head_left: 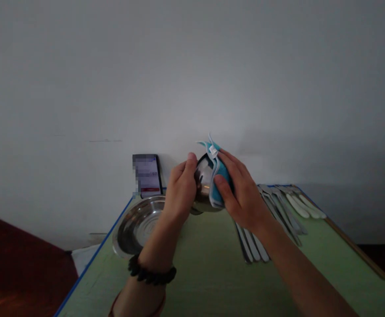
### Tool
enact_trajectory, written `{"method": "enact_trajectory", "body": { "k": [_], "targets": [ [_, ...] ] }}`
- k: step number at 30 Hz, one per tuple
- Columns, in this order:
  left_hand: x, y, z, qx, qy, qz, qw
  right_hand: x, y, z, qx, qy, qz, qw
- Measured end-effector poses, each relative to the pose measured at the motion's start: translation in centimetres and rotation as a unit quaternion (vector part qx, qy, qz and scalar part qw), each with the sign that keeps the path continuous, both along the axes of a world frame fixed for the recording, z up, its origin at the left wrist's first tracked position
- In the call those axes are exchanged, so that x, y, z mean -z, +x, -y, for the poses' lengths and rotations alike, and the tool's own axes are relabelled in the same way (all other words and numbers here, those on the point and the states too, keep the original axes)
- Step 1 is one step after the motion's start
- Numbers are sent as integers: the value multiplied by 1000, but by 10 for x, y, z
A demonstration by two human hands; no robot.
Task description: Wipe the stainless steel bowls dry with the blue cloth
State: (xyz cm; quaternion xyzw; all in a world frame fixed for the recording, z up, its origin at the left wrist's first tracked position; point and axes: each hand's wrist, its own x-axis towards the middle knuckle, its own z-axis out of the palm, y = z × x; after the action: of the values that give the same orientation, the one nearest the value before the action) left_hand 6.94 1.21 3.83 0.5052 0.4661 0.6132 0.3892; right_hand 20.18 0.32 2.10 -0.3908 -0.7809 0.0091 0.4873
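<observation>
Above the middle of the table, my left hand (183,187) grips the left side of a shiny metal bowl (204,176), thumb up at its rim. My right hand (240,189) is closed round a blue cloth (221,180) with white edging and a small white tag, pressing it against the bowl's right side. The bowl is tilted, and part of it lies hidden behind my fingers and the cloth.
A wide steel basin (124,240) stands on the green table (208,273) at left, partly behind my left forearm. A phone (148,176) leans against the wall behind it. Several pieces of metal cutlery (280,207) and white-handled utensils (299,207) lie at right.
</observation>
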Motion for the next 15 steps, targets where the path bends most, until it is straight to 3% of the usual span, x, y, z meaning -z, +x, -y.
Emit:
{"method": "enact_trajectory", "body": {
  "k": [9,15],
  "targets": [
    [-13,6,9,-52,42,-155,986,7,-5,3,4,75,27,997],
    [-9,12,8,-42,35,-79,995,10,-4,-2,7,88,-64,994]
  ]
}}
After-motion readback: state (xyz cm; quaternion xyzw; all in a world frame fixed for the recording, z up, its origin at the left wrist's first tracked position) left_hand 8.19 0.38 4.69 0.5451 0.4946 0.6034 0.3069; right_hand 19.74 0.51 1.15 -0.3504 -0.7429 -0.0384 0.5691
